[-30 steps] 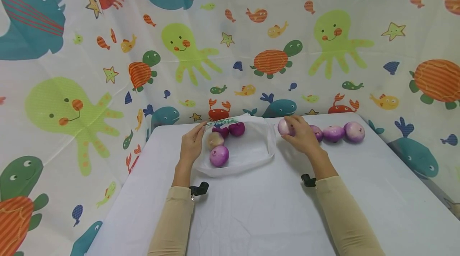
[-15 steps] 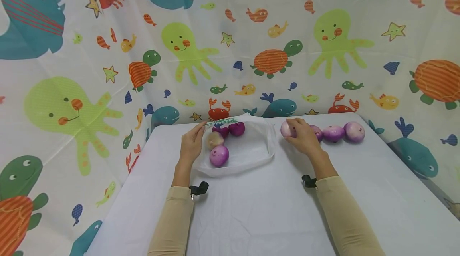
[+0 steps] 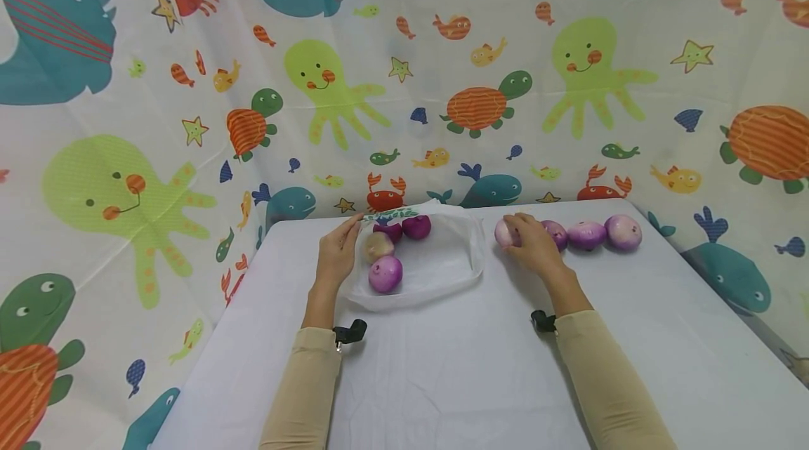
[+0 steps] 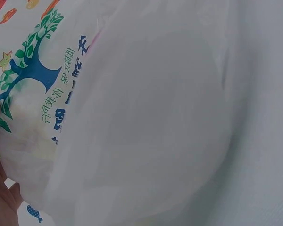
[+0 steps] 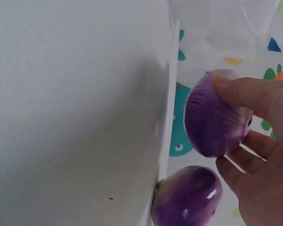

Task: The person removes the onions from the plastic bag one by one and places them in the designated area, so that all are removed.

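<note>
My left hand [image 3: 336,253] pinches the left rim of a white plastic bag [image 3: 442,283], whose mouth gapes towards me. Inside it lie several onions, among them a purple onion [image 3: 385,274] and a paler one [image 3: 378,248]. The left wrist view is mostly filled by the bag's wall [image 4: 151,122], with a printed tree and lettering. To the right of the bag, my right hand [image 3: 536,246] grips a purple onion [image 5: 217,115] between thumb and fingers. Close beside it in the right wrist view is another purple onion [image 5: 187,197].
Right of my right hand, three onions stand in a row: one partly hidden onion [image 3: 556,234], a middle onion [image 3: 586,235] and an end onion [image 3: 623,232]. They sit near the back of the white table [image 3: 442,380]. A sea-animal curtain [image 3: 404,85] hangs behind.
My right hand, with the onion, has shifted slightly right and down, away from the bag and towards the row of onions. The left hand and bag stay in place.
</note>
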### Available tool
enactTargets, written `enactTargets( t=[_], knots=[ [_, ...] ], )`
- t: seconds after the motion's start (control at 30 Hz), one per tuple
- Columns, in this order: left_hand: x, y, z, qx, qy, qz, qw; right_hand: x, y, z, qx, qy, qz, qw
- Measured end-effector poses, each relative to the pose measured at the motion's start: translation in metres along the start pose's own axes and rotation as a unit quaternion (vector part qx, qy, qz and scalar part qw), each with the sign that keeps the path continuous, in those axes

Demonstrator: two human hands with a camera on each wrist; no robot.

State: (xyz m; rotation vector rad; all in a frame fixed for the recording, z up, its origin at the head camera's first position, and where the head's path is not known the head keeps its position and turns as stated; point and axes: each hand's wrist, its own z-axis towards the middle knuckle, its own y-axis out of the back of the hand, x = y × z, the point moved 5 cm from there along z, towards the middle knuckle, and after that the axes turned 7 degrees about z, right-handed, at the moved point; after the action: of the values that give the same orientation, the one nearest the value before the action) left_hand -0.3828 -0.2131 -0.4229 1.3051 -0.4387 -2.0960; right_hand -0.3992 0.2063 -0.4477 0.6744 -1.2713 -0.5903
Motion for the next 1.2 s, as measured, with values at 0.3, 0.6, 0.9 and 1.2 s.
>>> enactTargets(
  t=[0.3,0.6,0.9,1.2],
  knots=[
    [0.001,0.000,0.000,-0.008,-0.009,-0.002,0.9999,-0.004,-0.003,-0.001,0.006,-0.019,0.003,0.9998],
    [0.001,-0.001,0.000,-0.010,-0.010,-0.002,0.9999,-0.004,-0.008,0.002,0.022,-0.017,0.018,0.9994],
    [0.000,0.000,0.001,-0.014,-0.017,-0.007,0.9997,-0.002,-0.011,0.003,0.032,0.002,0.016,0.9993],
    [-0.001,0.000,0.000,-0.017,-0.021,-0.007,0.9996,-0.001,-0.011,0.003,0.024,-0.002,-0.002,0.9997]
  ],
)
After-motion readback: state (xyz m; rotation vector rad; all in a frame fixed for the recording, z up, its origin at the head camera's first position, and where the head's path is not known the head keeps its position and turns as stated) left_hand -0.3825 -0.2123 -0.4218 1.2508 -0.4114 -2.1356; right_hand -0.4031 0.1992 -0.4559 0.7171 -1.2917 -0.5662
